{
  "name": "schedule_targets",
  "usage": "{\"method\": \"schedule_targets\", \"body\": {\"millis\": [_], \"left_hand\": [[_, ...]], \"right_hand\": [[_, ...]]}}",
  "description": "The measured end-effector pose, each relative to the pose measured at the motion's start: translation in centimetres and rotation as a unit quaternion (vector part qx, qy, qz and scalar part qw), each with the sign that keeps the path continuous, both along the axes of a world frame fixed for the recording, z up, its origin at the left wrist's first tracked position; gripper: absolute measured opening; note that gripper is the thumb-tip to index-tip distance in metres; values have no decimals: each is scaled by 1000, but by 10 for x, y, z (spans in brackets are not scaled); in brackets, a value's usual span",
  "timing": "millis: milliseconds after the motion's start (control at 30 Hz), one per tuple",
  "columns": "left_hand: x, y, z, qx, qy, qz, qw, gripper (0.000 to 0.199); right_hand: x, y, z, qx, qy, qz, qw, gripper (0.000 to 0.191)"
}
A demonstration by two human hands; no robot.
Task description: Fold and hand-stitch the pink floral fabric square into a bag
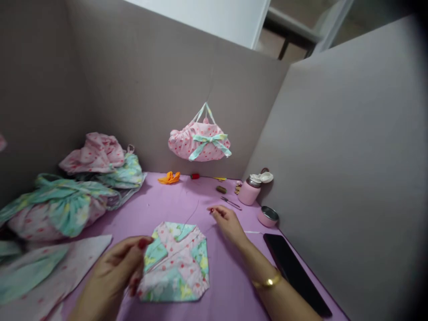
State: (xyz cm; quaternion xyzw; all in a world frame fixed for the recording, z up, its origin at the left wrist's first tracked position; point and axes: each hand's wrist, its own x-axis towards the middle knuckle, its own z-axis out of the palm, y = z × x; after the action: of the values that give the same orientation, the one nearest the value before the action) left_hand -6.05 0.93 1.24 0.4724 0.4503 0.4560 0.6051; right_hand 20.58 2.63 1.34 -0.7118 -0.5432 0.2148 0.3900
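Observation:
A small sewn cloth piece [180, 263], pink dotted fabric joined with mint floral fabric, lies flat on the purple table cover. My left hand [117, 267] is at its left edge, thumb and fingers brought together. Whether those fingers grip the cloth is not clear. Beyond its upper right corner, my right hand [229, 223] is raised with thumb and forefinger pinched. Anything in that pinch is too small to make out. A dark thread [191, 215] rises in a curve from the cloth's upper part.
Sewn cloth bags [67, 205] and loose fabric [50, 276] lie at left. A dotted bag [200, 142] hangs ahead. Behind are orange cloth [169, 178], a red spool [195, 176] and thread snips [231, 203]. A pink jar [249, 191], lid [268, 216] and black phone [296, 272] stand right.

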Motion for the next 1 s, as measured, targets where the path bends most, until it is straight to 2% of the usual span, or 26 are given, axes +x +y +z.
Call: {"method": "schedule_targets", "body": {"millis": [33, 100, 167, 267, 400, 467, 600, 667, 733, 867, 1000], "left_hand": [[8, -2, 0, -22, -20, -33, 999, 37], [25, -6, -4, -27, -27, -58, 998, 38], [38, -9, -12, -14, -39, -96, 995, 42], [49, -14, -25, -27, -79, -148, 985, 54], [58, -20, -30, -63, -123, -185, 973, 51], [61, -22, -31, -64, -127, -189, 972, 50], [62, -23, -36, -43, -109, -227, 967, 52], [59, -21, -37, -5, -39, -251, 967, 49], [55, -17, -36, 42, 47, -257, 964, 34], [38, -4, -25, 104, 123, -238, 958, 21], [17, 17, -13, 168, 256, -200, 931, 25]], "right_hand": [[-18, -11, 1, -6, 31, 49, 998, 22], [-51, -33, -1, -14, 100, 135, 986, 22], [-75, -52, -6, 7, 292, 226, 929, 25], [-92, -71, -20, -22, 448, 209, 869, 27], [-95, -75, -34, -44, 560, 162, 811, 26], [-97, -76, -35, -36, 589, 145, 794, 27], [-98, -77, -27, -22, 597, 149, 788, 26], [-90, -73, -18, 15, 615, 123, 778, 24], [-71, -68, -6, 72, 636, 65, 765, 24], [-13, -58, 17, 141, 633, -9, 761, 25], [46, -56, 23, 234, 592, -93, 765, 28]]}}
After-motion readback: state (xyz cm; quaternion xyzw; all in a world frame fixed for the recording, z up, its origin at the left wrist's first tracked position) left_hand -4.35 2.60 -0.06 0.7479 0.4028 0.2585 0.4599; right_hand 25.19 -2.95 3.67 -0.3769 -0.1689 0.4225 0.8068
